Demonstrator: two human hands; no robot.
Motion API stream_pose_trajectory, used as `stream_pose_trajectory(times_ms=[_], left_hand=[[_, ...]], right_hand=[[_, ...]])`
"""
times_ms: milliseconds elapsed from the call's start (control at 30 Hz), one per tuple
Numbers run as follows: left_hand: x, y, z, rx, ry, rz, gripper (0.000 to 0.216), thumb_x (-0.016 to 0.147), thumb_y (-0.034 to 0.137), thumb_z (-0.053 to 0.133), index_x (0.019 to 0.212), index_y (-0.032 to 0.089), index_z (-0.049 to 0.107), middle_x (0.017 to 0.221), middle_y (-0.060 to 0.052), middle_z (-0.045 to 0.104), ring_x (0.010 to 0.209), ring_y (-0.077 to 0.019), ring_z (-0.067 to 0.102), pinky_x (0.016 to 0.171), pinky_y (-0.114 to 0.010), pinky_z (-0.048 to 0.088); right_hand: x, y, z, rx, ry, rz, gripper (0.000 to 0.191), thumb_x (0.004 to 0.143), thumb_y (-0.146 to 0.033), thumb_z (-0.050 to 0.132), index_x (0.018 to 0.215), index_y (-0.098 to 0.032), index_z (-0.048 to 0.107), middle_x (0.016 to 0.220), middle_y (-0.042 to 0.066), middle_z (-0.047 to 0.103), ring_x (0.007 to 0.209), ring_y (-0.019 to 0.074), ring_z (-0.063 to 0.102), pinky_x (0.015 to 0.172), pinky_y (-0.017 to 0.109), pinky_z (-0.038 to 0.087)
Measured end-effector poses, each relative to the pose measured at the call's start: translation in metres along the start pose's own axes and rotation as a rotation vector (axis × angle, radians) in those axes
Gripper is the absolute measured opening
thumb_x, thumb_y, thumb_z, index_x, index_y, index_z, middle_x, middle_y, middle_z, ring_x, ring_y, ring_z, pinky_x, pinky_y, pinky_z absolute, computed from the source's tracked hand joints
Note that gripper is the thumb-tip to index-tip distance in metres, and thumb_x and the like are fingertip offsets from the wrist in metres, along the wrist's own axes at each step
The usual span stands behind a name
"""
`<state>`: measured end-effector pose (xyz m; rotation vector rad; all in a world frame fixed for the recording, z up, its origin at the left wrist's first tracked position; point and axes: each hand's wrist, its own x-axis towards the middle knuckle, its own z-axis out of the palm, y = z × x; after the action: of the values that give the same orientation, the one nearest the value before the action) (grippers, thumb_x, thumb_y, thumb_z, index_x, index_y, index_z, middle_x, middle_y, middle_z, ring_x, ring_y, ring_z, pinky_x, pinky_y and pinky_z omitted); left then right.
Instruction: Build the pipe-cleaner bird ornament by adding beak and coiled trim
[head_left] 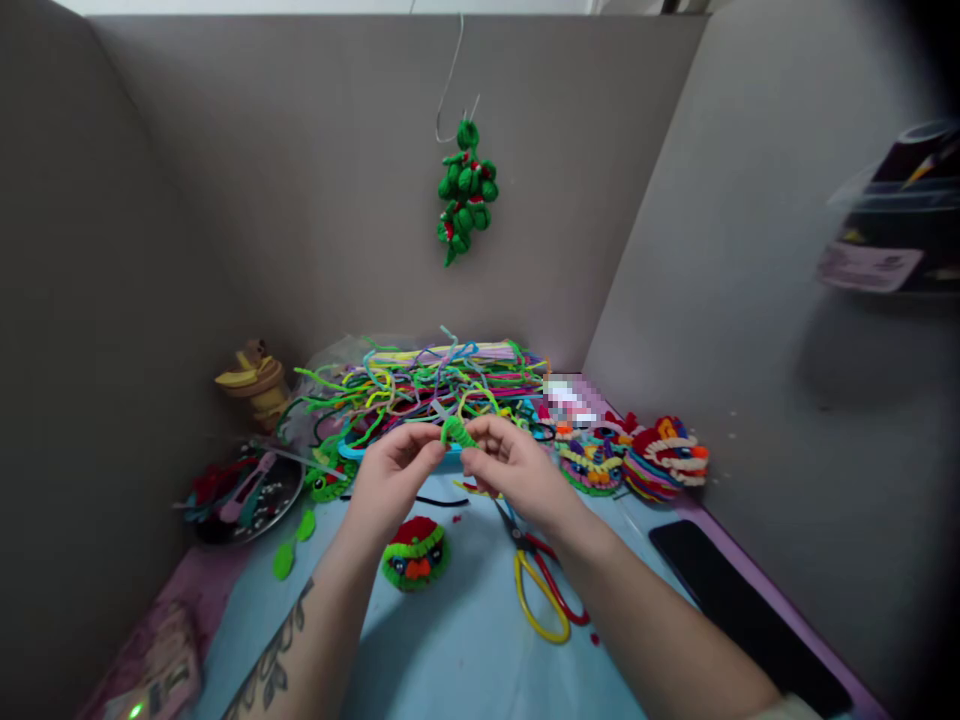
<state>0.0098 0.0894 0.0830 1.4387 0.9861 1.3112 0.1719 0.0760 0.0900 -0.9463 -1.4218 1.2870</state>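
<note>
My left hand [394, 468] and my right hand [504, 462] meet above the light blue table [465, 640]. Both pinch a small green pipe-cleaner piece [457, 433] between their fingertips. A thin grey wire end pokes out of it toward the upper left. Right behind the hands lies a big tangled pile of coloured pipe cleaners [427, 385]. Below my left hand sits a round green and red pipe-cleaner figure [414, 553]. Scissors [538, 585] with yellow and red handles lie under my right wrist.
Grey partition walls enclose the desk. A green pipe-cleaner figure [466, 190] hangs from a wire on the back wall. Finished colourful figures [664, 460] sit at right, a black phone [724, 600] near the right edge. A metal dish [247, 490] and yellow toy [255, 380] stand at left.
</note>
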Motion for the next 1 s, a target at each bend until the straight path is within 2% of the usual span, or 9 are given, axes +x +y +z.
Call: stream_pose_trajectory(times_ms=[133,233,300,367,533,667,800,1000], left_hand=[[-0.002,0.005,0.001,0.107,-0.017,0.018,0.016,0.075,0.031,0.068,0.081,0.016,0.066,0.073,-0.001,0.065,0.065,-0.0118,0.056,0.062,-0.022,0.045],[-0.004,0.008,0.003,0.18,-0.039,0.059,0.013,0.077,0.029,0.065,0.079,0.016,0.065,0.07,0.0,0.063,0.063,-0.0113,0.056,0.059,-0.021,0.044],[-0.006,0.009,0.005,0.23,-0.07,0.086,0.012,0.079,0.028,0.063,0.078,0.016,0.064,0.071,0.0,0.064,0.064,-0.0115,0.056,0.059,-0.021,0.044],[-0.007,0.009,0.005,0.279,-0.095,0.113,0.012,0.08,0.028,0.061,0.08,0.017,0.065,0.072,0.0,0.064,0.065,-0.0119,0.057,0.06,-0.021,0.045],[-0.008,0.005,0.005,0.347,-0.103,0.163,0.012,0.082,0.028,0.059,0.086,0.018,0.064,0.078,-0.001,0.064,0.069,-0.0127,0.058,0.063,-0.022,0.045],[-0.006,0.003,0.005,0.346,-0.102,0.147,0.008,0.081,0.026,0.06,0.08,0.018,0.06,0.074,0.001,0.061,0.066,-0.0118,0.055,0.063,-0.022,0.044],[-0.004,0.003,0.002,0.333,-0.138,0.13,0.009,0.08,0.025,0.061,0.077,0.018,0.059,0.071,0.001,0.059,0.066,-0.0117,0.054,0.063,-0.022,0.043],[-0.003,0.005,-0.004,0.235,-0.224,0.052,0.015,0.079,0.031,0.064,0.077,0.017,0.058,0.074,0.0,0.06,0.069,-0.0127,0.055,0.065,-0.024,0.045]], right_hand=[[-0.001,0.004,0.005,-0.003,0.066,-0.034,0.024,0.075,-0.035,0.063,0.091,-0.022,0.05,0.077,-0.003,0.052,0.06,0.0105,0.051,0.044,0.019,0.041],[-0.002,0.007,0.008,-0.066,0.184,-0.166,0.026,0.073,-0.029,0.066,0.093,-0.023,0.052,0.083,-0.001,0.054,0.073,0.0131,0.054,0.056,0.022,0.047],[-0.002,0.008,0.009,-0.098,0.229,-0.239,0.022,0.072,-0.027,0.067,0.089,-0.022,0.054,0.081,-0.001,0.056,0.074,0.0131,0.055,0.062,0.024,0.047],[-0.003,0.008,0.008,-0.083,0.235,-0.241,0.017,0.074,-0.027,0.066,0.085,-0.021,0.055,0.075,-0.002,0.056,0.066,0.0117,0.054,0.058,0.023,0.046],[-0.003,0.004,0.005,0.022,0.175,-0.121,0.016,0.078,-0.033,0.061,0.081,-0.02,0.053,0.057,-0.007,0.051,0.043,0.0073,0.048,0.041,0.018,0.038],[-0.002,0.004,0.004,0.24,0.047,0.003,0.021,0.079,-0.038,0.061,0.077,-0.019,0.05,0.053,-0.007,0.054,0.033,0.004,0.041,0.032,0.014,0.027],[0.0,0.004,0.003,0.419,-0.07,0.152,0.027,0.075,-0.039,0.064,0.069,-0.019,0.046,0.046,-0.008,0.053,0.027,0.0023,0.035,0.028,0.013,0.02],[0.002,0.006,-0.001,0.451,-0.177,0.239,0.029,0.074,-0.041,0.065,0.07,-0.017,0.05,0.044,-0.007,0.053,0.025,0.0024,0.035,0.027,0.013,0.02]])
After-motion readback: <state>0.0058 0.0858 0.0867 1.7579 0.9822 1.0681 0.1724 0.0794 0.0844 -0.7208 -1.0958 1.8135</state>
